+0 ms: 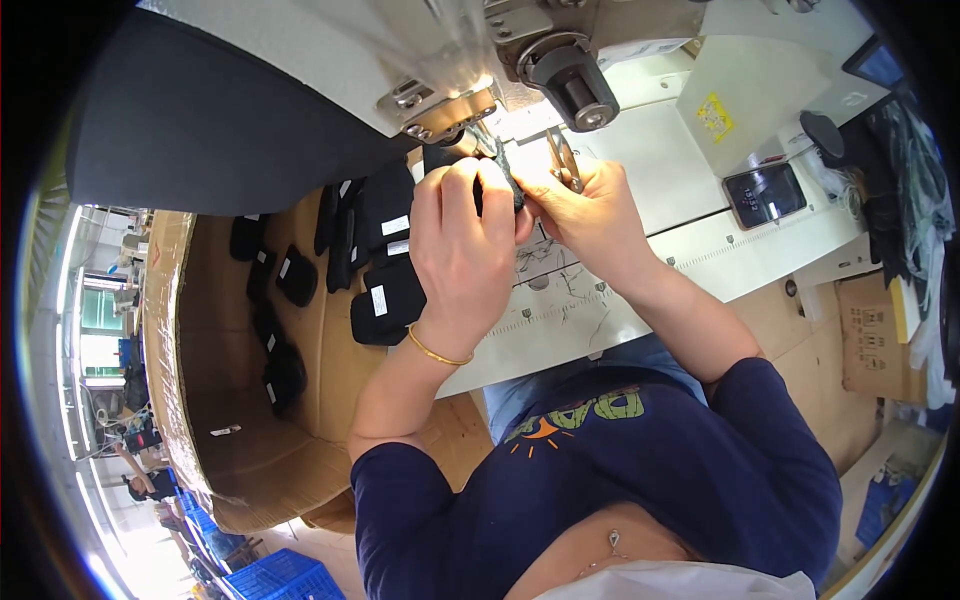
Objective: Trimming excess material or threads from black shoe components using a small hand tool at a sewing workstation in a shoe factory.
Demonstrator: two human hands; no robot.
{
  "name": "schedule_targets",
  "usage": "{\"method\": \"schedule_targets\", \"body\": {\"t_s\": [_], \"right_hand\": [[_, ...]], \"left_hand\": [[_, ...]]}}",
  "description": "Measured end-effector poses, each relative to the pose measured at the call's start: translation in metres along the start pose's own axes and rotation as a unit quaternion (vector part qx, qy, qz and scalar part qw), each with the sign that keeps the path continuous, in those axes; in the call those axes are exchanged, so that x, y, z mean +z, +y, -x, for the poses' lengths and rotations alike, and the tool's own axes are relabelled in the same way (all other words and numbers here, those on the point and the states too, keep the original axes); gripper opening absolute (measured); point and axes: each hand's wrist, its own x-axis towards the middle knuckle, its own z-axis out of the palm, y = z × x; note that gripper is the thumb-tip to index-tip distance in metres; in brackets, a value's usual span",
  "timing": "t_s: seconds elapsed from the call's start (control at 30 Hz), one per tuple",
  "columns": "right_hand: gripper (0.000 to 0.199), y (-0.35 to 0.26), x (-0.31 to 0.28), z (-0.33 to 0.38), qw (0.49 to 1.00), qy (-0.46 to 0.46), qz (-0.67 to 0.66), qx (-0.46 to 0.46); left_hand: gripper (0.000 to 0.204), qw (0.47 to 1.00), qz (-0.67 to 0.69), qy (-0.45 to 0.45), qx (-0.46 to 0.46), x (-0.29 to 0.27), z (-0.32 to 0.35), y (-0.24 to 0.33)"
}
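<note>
Blk fabric pc (510, 172) is up at the sewing machine (450, 110), just under the machine head & nr the needle area, held btwn both hands; its lower part is mostly hidden by fingers. L hand (462, 245) is closed on it from the left, fingers bent, knuckles up, gold bracelet (437, 348) at the wrist. R hand (597, 212) is closed too, thumb & fingertips meeting at the pc's right edge, w/ metal snips (562, 158) also held in it, blades pointing up, away from the person. Fingers of the 2 hands are v. close, maybe touching, can't tell. White bench (650, 185) below, ruler marks along the near edge, loose dk threads (568, 275) just right of L hand. Phone (764, 194) lies farther right on bench, screen up. Left of L hand: more blk pcs w/ white labels (385, 305), some next to the bench, others down inside a big open cardboard box (168, 330). Dk panel (230, 130) above box. Blue crate (285, 577) at lower left, brown carton (865, 335) at far right, below bench height.
</note>
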Motion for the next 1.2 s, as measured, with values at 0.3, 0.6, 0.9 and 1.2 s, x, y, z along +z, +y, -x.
{"method": "schedule_targets", "body": {"t_s": [0.3, 0.6, 0.9, 1.2], "right_hand": [[0.030, 0.001, -0.003, 0.001, 1.000, -0.018, -0.017, 0.002], [0.027, 0.028, -0.013, 0.017, 0.997, -0.039, -0.057, -0.042], [0.029, 0.025, -0.050, 0.033, 0.979, -0.144, 0.134, 0.052], [0.029, 0.049, -0.035, 0.014, 0.881, -0.125, 0.390, -0.238]], "left_hand": [[0.034, 0.998, 0.007, 0.065, 0.018, 0.003, 0.016, -0.006], [0.034, 0.997, -0.006, 0.075, 0.002, 0.014, 0.017, -0.010], [0.029, 0.657, 0.521, -0.207, -0.504, -0.041, 0.037, -0.066], [0.035, 0.506, 0.637, -0.323, -0.483, -0.031, 0.039, -0.054]]}}
